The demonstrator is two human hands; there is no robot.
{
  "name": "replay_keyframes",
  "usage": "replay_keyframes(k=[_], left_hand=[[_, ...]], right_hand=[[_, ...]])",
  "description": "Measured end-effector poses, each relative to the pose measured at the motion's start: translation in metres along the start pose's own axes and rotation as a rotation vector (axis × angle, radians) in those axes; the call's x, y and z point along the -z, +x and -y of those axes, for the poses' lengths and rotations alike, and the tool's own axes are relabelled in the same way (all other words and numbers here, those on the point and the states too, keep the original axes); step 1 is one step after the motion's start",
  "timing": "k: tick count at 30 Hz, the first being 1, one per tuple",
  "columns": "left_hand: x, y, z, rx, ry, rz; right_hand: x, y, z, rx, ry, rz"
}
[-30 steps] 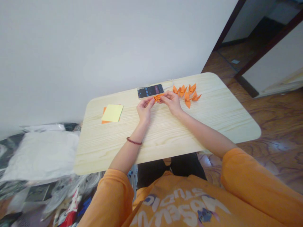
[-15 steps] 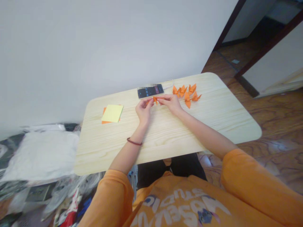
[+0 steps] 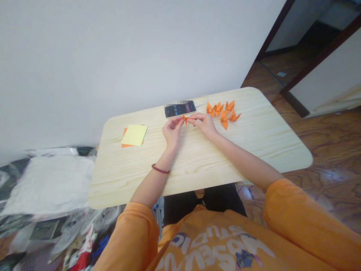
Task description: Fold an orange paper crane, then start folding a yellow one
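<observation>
Orange folded paper [image 3: 184, 119] sits pinched just below the black smartphone [image 3: 179, 108], a small, narrow shape with a thin point standing up between the two hands. Set against the view a second ago, it looks slimmer and tighter, and the hands have drawn closer around it.

The left hand [image 3: 172, 132] is half closed, its fingertips [image 3: 179, 121] gripping the paper from the side nearer the yellow sticky notes [image 3: 134, 135]. The right hand [image 3: 204, 125] pinches from the opposite side, its other fingers loosely curled. Exactly how each finger meets the paper is too small to tell.

Right of the smartphone, several orange origami cranes [image 3: 224, 120] stand in a loose cluster on the pale pine table [image 3: 225, 158]. Left of it, the yellow sticky notes lie on top of orange paper sheets [image 3: 124, 143]. A white cable [image 3: 201, 101] runs from behind the smartphone. Well below it, a dark red beaded bracelet [image 3: 160, 169] circles the left wrist, and orange sleeves [image 3: 293, 212] cover the upper arms. Further left of the smartphone, a white cushion-like bag [image 3: 47, 184] lies among crumpled plastic on the floor.
</observation>
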State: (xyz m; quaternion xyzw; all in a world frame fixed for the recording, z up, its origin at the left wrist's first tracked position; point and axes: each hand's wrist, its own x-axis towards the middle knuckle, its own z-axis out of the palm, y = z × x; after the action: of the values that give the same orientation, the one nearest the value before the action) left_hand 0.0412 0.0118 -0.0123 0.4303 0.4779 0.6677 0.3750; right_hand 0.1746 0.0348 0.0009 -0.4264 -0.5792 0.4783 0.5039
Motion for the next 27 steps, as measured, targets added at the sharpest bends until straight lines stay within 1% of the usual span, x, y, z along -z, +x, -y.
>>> replay_keyframes(k=[4, 8, 11, 15, 17, 21, 27], left_hand=[[0.004, 0.004, 0.001, 0.137, -0.025, 0.038], [0.011, 0.011, -0.002, 0.312, -0.116, 0.142], [0.016, 0.017, -0.007, 0.432, -0.168, 0.203], [0.020, 0.021, -0.013, 0.552, -0.244, 0.236], [0.020, 0.021, -0.015, 0.605, -0.282, 0.251], [0.019, 0.021, -0.018, 0.688, -0.336, 0.254], [0.019, 0.022, -0.016, 0.742, -0.370, 0.289]], right_hand=[[0.004, 0.004, -0.001, -0.099, 0.053, 0.001], [0.009, 0.008, -0.003, -0.275, 0.181, 0.031], [0.012, 0.008, -0.002, -0.397, 0.338, 0.090], [0.014, 0.007, 0.005, -0.529, 0.500, 0.180], [0.015, 0.007, 0.008, -0.587, 0.545, 0.202], [0.017, 0.009, 0.011, -0.661, 0.614, 0.255], [0.019, 0.012, 0.011, -0.810, 0.749, 0.346]])
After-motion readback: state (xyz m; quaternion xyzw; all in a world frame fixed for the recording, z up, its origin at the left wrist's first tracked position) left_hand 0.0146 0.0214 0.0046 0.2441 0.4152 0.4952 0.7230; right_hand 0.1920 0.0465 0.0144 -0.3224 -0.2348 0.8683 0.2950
